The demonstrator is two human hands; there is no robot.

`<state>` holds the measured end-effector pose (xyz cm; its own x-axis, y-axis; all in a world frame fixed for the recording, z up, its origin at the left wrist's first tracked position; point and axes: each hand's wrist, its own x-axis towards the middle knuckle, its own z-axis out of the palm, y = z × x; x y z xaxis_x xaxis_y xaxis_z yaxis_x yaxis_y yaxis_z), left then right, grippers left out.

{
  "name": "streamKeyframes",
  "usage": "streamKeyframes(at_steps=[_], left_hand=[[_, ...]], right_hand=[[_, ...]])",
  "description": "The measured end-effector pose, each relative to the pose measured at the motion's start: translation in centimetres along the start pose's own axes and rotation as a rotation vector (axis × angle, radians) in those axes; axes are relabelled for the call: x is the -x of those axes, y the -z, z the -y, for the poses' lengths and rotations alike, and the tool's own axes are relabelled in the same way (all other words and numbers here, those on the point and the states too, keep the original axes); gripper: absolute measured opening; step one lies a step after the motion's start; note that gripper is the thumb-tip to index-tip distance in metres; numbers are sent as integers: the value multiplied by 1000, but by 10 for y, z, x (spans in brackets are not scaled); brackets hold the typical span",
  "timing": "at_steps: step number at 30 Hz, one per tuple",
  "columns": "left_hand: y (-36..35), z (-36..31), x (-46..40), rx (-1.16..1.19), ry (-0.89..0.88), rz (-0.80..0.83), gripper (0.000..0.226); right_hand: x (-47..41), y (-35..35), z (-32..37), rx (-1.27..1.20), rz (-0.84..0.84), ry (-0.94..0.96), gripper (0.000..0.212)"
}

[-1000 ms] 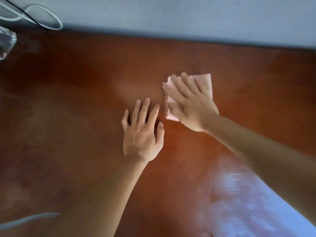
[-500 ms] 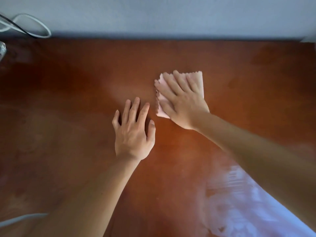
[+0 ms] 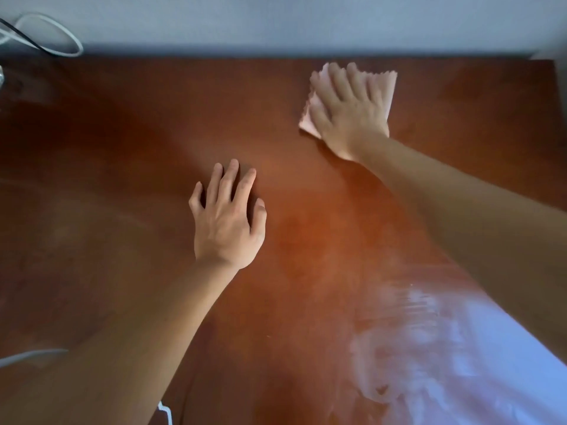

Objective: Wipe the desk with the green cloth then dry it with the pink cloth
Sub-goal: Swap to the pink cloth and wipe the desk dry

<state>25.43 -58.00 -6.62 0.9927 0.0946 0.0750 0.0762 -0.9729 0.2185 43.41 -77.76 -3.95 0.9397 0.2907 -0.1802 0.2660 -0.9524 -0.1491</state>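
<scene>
The pink cloth (image 3: 387, 93) lies folded flat on the brown wooden desk (image 3: 122, 179), near its far right part. My right hand (image 3: 348, 111) presses down on the cloth with straight, spread fingers and covers most of it. My left hand (image 3: 228, 219) rests flat on the bare desk in the middle, fingers spread, holding nothing. The green cloth is not in view.
A grey wall runs along the desk's far edge. A white cable loop (image 3: 58, 41) and a dark cable lie at the far left corner. Another white cable (image 3: 27, 357) shows at the near left. Bright glare (image 3: 445, 348) shines on the desk's near right.
My right hand has slid the pink cloth away from my left hand, to the right and toward the far edge. My left hand has stayed flat on the desk.
</scene>
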Motion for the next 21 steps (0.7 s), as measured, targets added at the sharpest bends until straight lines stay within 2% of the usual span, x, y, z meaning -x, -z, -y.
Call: streamKeyframes(at_steps=[6, 10, 12, 16, 21], left_hand=[[13, -20, -7, -58, 38, 48, 56], [2, -62, 11, -10, 89, 100, 68], [-3, -65, 16, -38, 82, 94, 70], [-7, -61, 15, -52, 83, 74, 69], [-6, -62, 16, -44, 74, 71, 69]], right_hand=[[90, -15, 4, 79, 97, 165, 69], [61, -7, -17, 90, 63, 104, 66], [37, -3, -30, 82, 27, 53, 62], [8, 6, -47, 94, 10, 70, 61], [45, 1, -24, 38, 17, 25, 60]])
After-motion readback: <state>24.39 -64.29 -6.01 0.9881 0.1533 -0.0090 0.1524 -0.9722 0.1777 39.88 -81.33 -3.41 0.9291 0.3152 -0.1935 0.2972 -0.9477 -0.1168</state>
